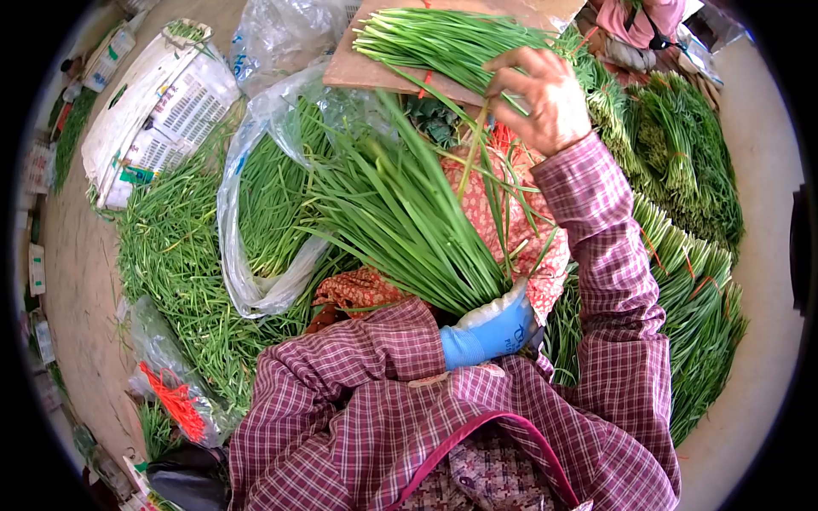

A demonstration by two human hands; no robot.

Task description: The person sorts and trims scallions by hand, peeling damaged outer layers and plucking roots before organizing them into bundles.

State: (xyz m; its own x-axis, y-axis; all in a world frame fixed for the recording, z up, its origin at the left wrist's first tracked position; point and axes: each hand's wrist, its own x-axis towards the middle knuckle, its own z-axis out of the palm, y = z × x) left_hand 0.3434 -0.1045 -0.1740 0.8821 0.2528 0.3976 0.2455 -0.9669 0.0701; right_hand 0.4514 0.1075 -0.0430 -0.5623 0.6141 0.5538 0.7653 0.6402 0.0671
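My left hand [490, 330], in a blue glove with whitish fingers, is wrapped round the lower end of a bunch of garlic chives [426, 226]. The bunch fans out up and to the left over my lap. My bare right hand [541, 98] is raised above it, fingers curled, and seems to pinch a yellowish chive blade [470, 157]. A few loose blades hang beneath this hand over the red patterned cloth [545, 247] on my lap. Just beyond my right fingers, another bundle of chives [443, 38] lies on a brown board [341, 72].
Loose chives [183, 264] are heaped at left, with a clear plastic bag [234, 255] round part of them. Red ties [175, 404] lie lower left. A white crate [162, 119] stands upper left. Tied bundles [682, 281] are stacked at right. Another person [635, 25] sits upper right.
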